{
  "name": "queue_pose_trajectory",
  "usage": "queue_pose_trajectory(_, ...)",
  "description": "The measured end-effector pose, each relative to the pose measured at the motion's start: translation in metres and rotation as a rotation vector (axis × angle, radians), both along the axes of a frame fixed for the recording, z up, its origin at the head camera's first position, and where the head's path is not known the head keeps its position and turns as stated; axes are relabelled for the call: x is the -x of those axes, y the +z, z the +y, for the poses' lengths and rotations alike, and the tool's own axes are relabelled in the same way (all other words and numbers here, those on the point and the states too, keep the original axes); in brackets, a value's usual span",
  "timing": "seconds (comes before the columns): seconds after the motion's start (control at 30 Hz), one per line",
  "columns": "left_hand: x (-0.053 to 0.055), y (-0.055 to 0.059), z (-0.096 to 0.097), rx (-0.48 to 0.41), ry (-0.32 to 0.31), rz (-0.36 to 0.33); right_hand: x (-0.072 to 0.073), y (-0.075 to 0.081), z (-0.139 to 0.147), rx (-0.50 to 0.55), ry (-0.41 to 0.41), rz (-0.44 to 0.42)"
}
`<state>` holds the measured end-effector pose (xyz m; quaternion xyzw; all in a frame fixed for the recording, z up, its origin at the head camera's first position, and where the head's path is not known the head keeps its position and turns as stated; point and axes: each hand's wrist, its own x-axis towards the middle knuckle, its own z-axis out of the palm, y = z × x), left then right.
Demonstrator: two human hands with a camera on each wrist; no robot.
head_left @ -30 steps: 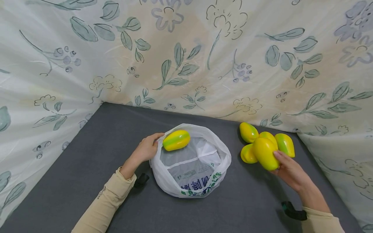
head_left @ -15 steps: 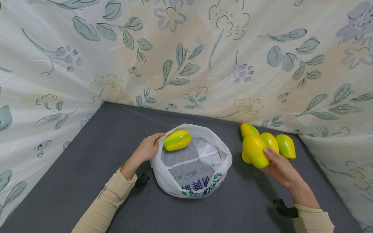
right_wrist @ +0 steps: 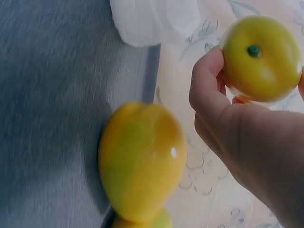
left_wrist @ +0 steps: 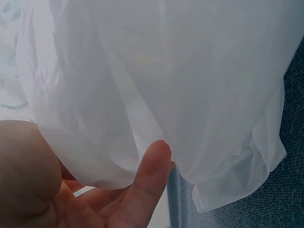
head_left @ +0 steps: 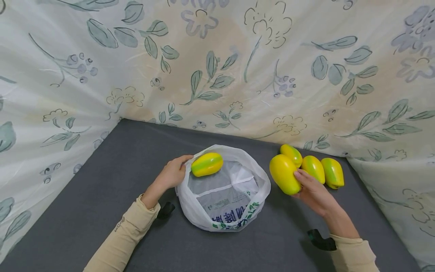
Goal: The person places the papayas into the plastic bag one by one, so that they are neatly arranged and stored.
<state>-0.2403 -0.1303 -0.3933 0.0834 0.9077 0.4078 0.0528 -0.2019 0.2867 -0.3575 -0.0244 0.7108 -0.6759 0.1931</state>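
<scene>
My right hand [head_left: 314,192] grips a yellow papaya [head_left: 284,174] above the table, just right of the white plastic bag [head_left: 263,196]. In the right wrist view, the held papaya [right_wrist: 266,61] shows a small green stem. My left hand [head_left: 172,174] pinches the bag's left rim; in the left wrist view its thumb [left_wrist: 151,175] lies against the outer plastic. The bag stands wide open at the top. One yellow-green papaya [head_left: 207,164] is inside its mouth at the back left, near my left fingers.
Behind my right hand, three more yellow-green papayas are visible: one at the back [head_left: 291,154], one in the middle [head_left: 314,168] and one at the right [head_left: 333,173]. A patterned cloth [head_left: 210,87] rises behind the dark grey table [head_left: 112,181].
My right hand has carried its papaya leftward, away from the group and closer to the bag. My left hand keeps hold of the rim, and the bag stays in place.
</scene>
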Motion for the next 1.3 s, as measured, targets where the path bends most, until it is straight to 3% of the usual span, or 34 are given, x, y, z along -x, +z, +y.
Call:
queue_pose_trajectory(0.27, 0.000, 0.001, 0.001, -0.014, -0.010, -0.002, 0.005, 0.000, -0.019, 0.008, 0.013, -0.027)
queue_pose_trajectory(0.63, 0.000, 0.004, 0.003, -0.008, -0.015, -0.003, 0.010, -0.006, -0.036, 0.072, 0.090, -0.030)
queue_pose_trajectory(1.3, 0.000, 0.003, -0.001, -0.002, -0.002, -0.012, 0.019, -0.012, -0.072, 0.062, 0.156, -0.044)
